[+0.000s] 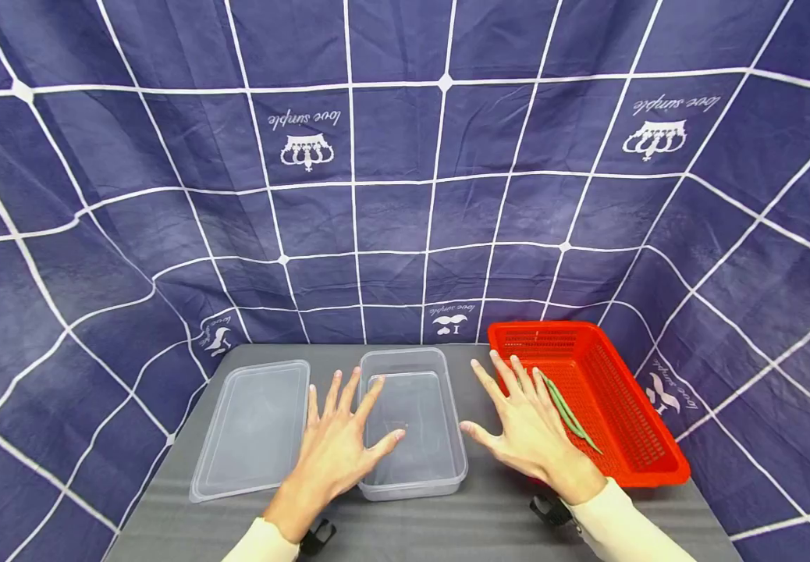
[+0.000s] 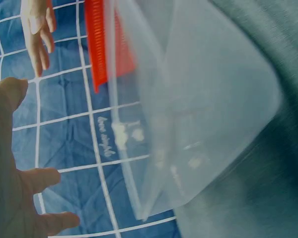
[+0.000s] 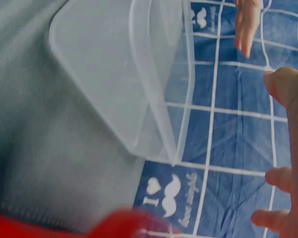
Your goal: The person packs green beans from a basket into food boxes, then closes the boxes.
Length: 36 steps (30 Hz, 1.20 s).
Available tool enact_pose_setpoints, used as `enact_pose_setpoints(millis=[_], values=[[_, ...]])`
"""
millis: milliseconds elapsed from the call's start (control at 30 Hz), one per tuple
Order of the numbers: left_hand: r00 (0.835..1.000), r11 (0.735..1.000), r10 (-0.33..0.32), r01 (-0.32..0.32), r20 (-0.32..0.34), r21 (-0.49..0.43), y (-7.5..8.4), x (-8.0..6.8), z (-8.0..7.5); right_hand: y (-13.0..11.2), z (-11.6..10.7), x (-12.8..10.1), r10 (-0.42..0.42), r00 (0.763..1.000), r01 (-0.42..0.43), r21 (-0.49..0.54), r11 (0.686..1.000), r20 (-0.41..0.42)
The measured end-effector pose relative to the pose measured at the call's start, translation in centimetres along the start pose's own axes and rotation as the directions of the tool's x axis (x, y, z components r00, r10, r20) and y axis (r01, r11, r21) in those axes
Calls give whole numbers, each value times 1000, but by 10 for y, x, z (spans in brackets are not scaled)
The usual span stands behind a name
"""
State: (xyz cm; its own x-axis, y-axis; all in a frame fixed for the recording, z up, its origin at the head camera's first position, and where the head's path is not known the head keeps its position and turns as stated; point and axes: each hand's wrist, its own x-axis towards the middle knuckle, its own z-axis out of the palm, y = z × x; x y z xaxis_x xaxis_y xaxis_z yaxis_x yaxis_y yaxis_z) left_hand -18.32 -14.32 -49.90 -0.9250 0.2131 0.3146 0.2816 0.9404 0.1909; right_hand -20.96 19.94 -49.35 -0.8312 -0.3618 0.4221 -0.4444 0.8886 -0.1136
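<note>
A clear plastic container (image 1: 412,425) stands open in the middle of the grey table (image 1: 447,523), and its lid (image 1: 254,425) lies flat to its left. My left hand (image 1: 352,437) is open with fingers spread, hovering over the container's left edge and the gap beside the lid. My right hand (image 1: 513,425) is open and spread too, between the container and a red basket (image 1: 609,390), overlapping the basket's left rim. A few green beans (image 1: 568,410) lie in the basket. The left wrist view shows the left hand (image 2: 15,188) beside the container (image 2: 188,114); the right wrist view shows the right hand (image 3: 288,163) beside the container (image 3: 139,74).
A navy cloth with white grid lines (image 1: 405,195) hangs behind and around the table. The basket sits near the table's right edge. Bare grey table lies along the front edge, below the hands.
</note>
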Motion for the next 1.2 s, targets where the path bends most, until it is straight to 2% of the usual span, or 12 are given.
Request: enact_pose_setpoints(millis=[267,500,600,867,1200], values=[[999,997,-33,35,39,-61,-4,-12,19,29,-4,3,12,999,-14,43,999,49],[984,985,-72,96,162,-144,-8,-22,33,64,-10,10,44,993,-55,103,993,109],[978,979,-75,109,192,-174,-9,-26,37,79,-14,14,56,991,-69,98,993,124],[969,969,-90,139,228,-205,-14,-31,45,109,-14,20,105,972,-134,125,983,212],[969,962,-86,142,234,-233,-18,-30,50,135,4,29,118,939,-173,146,974,324]])
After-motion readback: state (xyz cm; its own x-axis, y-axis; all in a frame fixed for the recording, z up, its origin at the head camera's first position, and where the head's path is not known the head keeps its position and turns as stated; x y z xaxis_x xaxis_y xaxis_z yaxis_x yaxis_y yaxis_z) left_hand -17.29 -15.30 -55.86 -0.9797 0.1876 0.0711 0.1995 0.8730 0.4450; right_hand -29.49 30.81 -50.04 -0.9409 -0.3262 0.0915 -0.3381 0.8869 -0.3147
